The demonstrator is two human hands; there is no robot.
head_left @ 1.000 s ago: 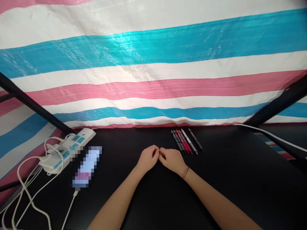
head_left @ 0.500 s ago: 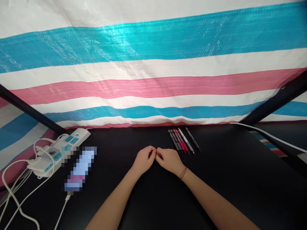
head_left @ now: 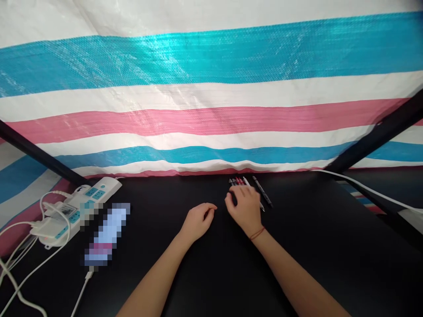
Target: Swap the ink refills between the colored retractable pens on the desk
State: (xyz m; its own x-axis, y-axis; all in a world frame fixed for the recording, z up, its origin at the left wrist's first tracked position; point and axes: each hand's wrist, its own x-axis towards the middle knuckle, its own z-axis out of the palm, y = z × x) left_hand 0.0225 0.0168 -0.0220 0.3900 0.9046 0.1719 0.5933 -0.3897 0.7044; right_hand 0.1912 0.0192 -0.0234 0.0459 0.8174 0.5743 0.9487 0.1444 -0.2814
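Observation:
My left hand (head_left: 198,222) rests on the black table, fingers curled in and thumb tip meeting the forefinger; nothing shows in it. Over a row of pens lies my right hand (head_left: 246,208), palm down, thumb apart from the bent fingers, with a thin reddish cord at its wrist. It covers most of the red pens (head_left: 239,181) and dark pens (head_left: 231,182), leaving their far ends in view. A white pen (head_left: 245,181) pokes out beyond the fingers, and its tip shows beside the hand. To the right, a separate black pen (head_left: 263,192) lies uncovered.
At left, a white power strip (head_left: 112,187) carries plugs and cables. Beside it lies a blurred-out phone (head_left: 110,229) with a white charging cable (head_left: 80,293). Striped sheeting (head_left: 211,119) hangs behind the table (head_left: 211,281), between dark frame bars. Another white cable (head_left: 366,187) crosses the back right.
My right hand has parted from my left fingertips and moved right and away from me, onto the pens. My left hand has stayed nearly still. The view has shifted slightly.

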